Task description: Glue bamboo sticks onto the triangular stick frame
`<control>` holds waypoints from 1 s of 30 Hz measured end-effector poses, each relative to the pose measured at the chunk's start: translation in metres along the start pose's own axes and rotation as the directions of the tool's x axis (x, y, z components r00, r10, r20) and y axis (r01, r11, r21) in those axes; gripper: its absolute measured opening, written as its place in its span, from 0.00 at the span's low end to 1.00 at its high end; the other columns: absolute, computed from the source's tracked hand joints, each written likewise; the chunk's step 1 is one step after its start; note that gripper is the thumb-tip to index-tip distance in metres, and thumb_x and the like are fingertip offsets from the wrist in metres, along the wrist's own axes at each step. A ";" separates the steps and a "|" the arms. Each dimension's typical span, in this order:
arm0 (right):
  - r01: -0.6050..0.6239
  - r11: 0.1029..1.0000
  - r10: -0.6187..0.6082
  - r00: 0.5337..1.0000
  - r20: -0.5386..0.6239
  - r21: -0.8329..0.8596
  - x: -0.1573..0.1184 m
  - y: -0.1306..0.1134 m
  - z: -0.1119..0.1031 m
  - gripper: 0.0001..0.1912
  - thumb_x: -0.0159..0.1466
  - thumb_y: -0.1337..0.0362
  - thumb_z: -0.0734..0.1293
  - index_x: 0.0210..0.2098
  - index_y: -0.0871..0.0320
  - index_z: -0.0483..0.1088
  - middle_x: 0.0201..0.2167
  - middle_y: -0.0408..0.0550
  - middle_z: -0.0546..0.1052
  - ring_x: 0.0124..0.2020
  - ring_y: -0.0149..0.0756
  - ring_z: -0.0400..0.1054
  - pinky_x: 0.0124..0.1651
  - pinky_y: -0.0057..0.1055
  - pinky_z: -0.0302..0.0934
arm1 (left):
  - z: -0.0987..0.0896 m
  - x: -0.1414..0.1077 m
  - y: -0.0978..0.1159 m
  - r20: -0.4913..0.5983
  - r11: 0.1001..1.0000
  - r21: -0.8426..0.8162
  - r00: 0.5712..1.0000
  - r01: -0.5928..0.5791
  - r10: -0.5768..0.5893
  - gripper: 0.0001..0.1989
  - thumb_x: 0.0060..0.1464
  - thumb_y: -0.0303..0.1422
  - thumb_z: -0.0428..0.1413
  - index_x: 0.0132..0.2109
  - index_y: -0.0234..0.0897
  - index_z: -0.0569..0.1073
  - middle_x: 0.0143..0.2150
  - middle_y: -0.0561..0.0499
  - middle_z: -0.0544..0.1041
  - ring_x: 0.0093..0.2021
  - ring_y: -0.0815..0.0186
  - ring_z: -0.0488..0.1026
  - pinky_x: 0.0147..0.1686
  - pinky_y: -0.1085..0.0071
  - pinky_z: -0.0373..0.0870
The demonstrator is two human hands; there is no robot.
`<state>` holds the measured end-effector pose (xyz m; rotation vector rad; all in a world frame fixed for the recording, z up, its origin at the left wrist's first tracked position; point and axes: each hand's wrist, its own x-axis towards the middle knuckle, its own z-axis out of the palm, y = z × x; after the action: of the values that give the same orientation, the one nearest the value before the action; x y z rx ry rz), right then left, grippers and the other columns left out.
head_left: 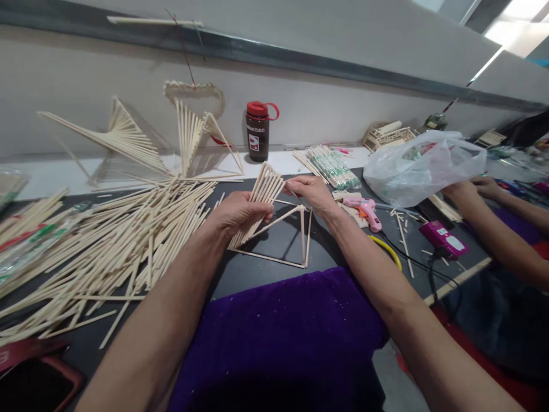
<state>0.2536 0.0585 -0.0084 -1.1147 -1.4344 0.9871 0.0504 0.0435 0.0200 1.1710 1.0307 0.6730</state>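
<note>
My left hand (pixel 240 213) is closed around a fan of wooden chopsticks (pixel 266 186) laid in overlapping rows, with the thumb across them. The fan joins, or rests against, an open triangular stick frame (pixel 303 237) standing on the dark table. At the fan's upper right end, my right hand (pixel 309 190) has its thumb and fingertips pinched together; whatever they hold is too small to make out. Beyond the right forearm lies a pink glue gun (pixel 362 210). To the left of my left hand spreads a big pile of loose chopsticks (pixel 141 240).
Twisted stick models (pixel 128 134) and a dark bottle with a red lid (pixel 257 134) stand along the wall. Packaged chopsticks (pixel 332 166), a plastic bag (pixel 424 166) and a purple power box (pixel 444 239) with cables lie right. Another person's arms (pixel 493 229) reach in there. A phone (pixel 38 380) lies lower left.
</note>
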 end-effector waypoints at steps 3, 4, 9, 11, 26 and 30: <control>-0.002 1.000 0.002 1.000 -0.008 0.019 0.000 0.001 0.002 0.15 0.53 0.53 0.72 0.28 0.60 0.78 0.25 0.45 0.78 0.24 0.28 0.62 0.30 0.28 0.53 | 0.000 0.000 0.000 0.001 1.000 0.012 1.000 -0.005 0.005 0.08 0.35 0.28 0.63 0.24 0.33 0.71 0.19 0.50 0.73 0.20 0.70 0.67 0.19 0.74 0.62; -0.001 1.000 0.001 1.000 -0.007 0.020 0.000 0.002 0.002 0.15 0.54 0.53 0.72 0.28 0.60 0.78 0.25 0.45 0.78 0.24 0.28 0.62 0.30 0.28 0.53 | 0.000 0.000 0.000 -0.002 1.000 0.013 1.000 -0.007 0.007 0.08 0.35 0.27 0.63 0.24 0.33 0.71 0.19 0.50 0.73 0.20 0.70 0.67 0.19 0.74 0.62; 0.005 1.000 -0.005 1.000 -0.003 0.022 0.002 0.007 0.002 0.15 0.54 0.52 0.72 0.28 0.59 0.77 0.24 0.45 0.78 0.24 0.28 0.62 0.29 0.28 0.53 | 0.000 0.000 0.000 -0.007 1.000 0.012 1.000 -0.018 0.018 0.07 0.35 0.26 0.63 0.24 0.34 0.71 0.19 0.51 0.73 0.20 0.70 0.67 0.20 0.74 0.62; -0.002 0.999 0.003 1.000 -0.009 0.033 0.002 0.008 0.002 0.15 0.54 0.52 0.72 0.28 0.60 0.77 0.24 0.45 0.77 0.23 0.28 0.62 0.28 0.27 0.53 | 0.000 -0.001 0.000 -0.002 1.000 0.010 1.000 -0.018 0.018 0.07 0.35 0.27 0.63 0.24 0.34 0.71 0.19 0.51 0.73 0.20 0.70 0.67 0.20 0.74 0.62; -0.011 1.000 0.012 1.000 -0.026 0.018 -0.001 0.006 0.004 0.15 0.54 0.52 0.71 0.28 0.59 0.77 0.25 0.45 0.78 0.26 0.30 0.66 0.33 0.28 0.59 | 0.003 0.000 0.000 -0.039 0.999 0.037 0.999 -0.026 0.028 0.06 0.35 0.27 0.62 0.22 0.35 0.70 0.18 0.52 0.72 0.19 0.70 0.66 0.21 0.73 0.62; -0.020 0.999 0.021 1.000 -0.023 0.030 -0.001 0.005 0.005 0.14 0.53 0.53 0.71 0.28 0.59 0.77 0.25 0.45 0.78 0.26 0.30 0.66 0.32 0.28 0.58 | 0.004 0.000 -0.001 -0.059 0.999 0.042 0.998 -0.029 0.031 0.06 0.34 0.27 0.61 0.22 0.35 0.70 0.18 0.52 0.71 0.19 0.70 0.66 0.21 0.73 0.61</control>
<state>0.2498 0.0584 -0.0144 -1.1174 -1.3876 1.0038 0.0541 0.0419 0.0192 1.2106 1.0834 0.7164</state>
